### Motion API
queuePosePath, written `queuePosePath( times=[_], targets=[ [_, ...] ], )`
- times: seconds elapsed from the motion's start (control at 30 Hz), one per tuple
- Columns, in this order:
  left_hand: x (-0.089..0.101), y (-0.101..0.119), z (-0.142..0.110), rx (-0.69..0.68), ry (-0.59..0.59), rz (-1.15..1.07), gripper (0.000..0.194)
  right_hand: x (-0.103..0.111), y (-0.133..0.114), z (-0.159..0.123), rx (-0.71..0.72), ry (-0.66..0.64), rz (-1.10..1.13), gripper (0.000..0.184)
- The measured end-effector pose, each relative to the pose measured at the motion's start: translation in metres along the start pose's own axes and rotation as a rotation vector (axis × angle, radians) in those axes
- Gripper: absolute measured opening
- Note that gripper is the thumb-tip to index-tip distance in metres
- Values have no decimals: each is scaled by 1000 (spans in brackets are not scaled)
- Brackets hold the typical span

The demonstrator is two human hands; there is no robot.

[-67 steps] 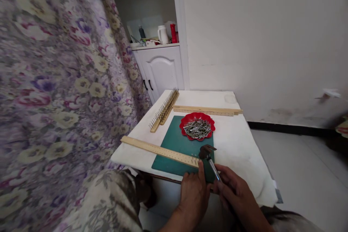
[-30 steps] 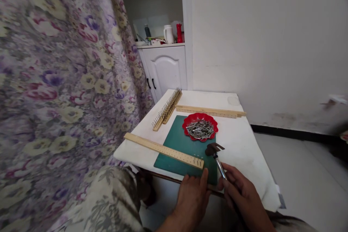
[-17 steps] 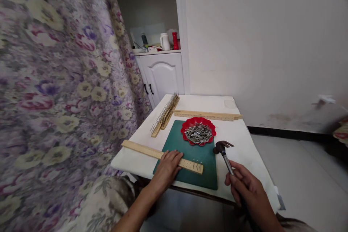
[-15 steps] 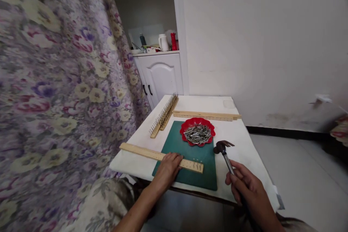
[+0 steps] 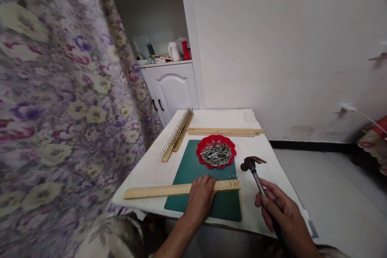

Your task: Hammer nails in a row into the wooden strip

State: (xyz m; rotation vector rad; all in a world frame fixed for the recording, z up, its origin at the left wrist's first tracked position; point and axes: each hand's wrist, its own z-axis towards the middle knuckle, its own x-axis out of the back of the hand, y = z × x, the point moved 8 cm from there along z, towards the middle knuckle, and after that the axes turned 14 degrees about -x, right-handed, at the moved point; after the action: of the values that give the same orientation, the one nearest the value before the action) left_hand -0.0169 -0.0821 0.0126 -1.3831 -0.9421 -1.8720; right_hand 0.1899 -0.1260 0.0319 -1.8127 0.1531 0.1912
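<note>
My left hand (image 5: 201,194) lies on a long wooden strip (image 5: 157,190) that rests across the green cutting mat (image 5: 208,205); its fingers curl over the strip. A few nails stand at the strip's right end (image 5: 232,181). My right hand (image 5: 278,209) is closed round the handle of a claw hammer (image 5: 253,168), whose dark head hovers just right of the mat. A red scalloped dish of loose nails (image 5: 215,154) sits on the mat's far edge.
A wooden strip full of upright nails (image 5: 177,133) lies at the white table's (image 5: 266,157) far left; plain strips (image 5: 225,131) lie along the far side. A floral curtain (image 5: 60,100) hangs left. A white cabinet (image 5: 171,88) stands behind.
My left hand left the strip's right end and now rests at its middle. The strip swung to lie nearly level across the mat. The hammer drifted right, off the mat.
</note>
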Motion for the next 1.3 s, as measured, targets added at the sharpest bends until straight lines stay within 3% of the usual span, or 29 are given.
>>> queuePosePath(
  times=[0.17,0.3,0.47,0.6,0.77,0.87,0.97,1.13,1.3],
  targets=[
    [26,-5,12,-62,116,-103,21,-1,3,3,10,1,47,44],
    [42,-20,47,-76,195,-146,22,0,6,7,8,6,39,46],
    [19,-42,96,36,56,-34,13,-1,7,9,2,-3,19,45],
    [5,-48,109,68,7,9,14,-3,8,9,2,-26,5,45],
    [15,-42,103,7,128,-72,14,-6,6,9,2,-34,4,45],
    [32,-34,91,-45,277,-236,15,-6,5,9,6,-19,14,44],
    [40,-30,73,6,394,-469,13,-7,3,9,28,-24,8,41],
    [13,-21,43,145,422,-964,17,-7,2,9,53,-4,13,41],
    [-8,-13,32,183,413,-1073,24,-8,0,9,55,14,20,43]
  ],
)
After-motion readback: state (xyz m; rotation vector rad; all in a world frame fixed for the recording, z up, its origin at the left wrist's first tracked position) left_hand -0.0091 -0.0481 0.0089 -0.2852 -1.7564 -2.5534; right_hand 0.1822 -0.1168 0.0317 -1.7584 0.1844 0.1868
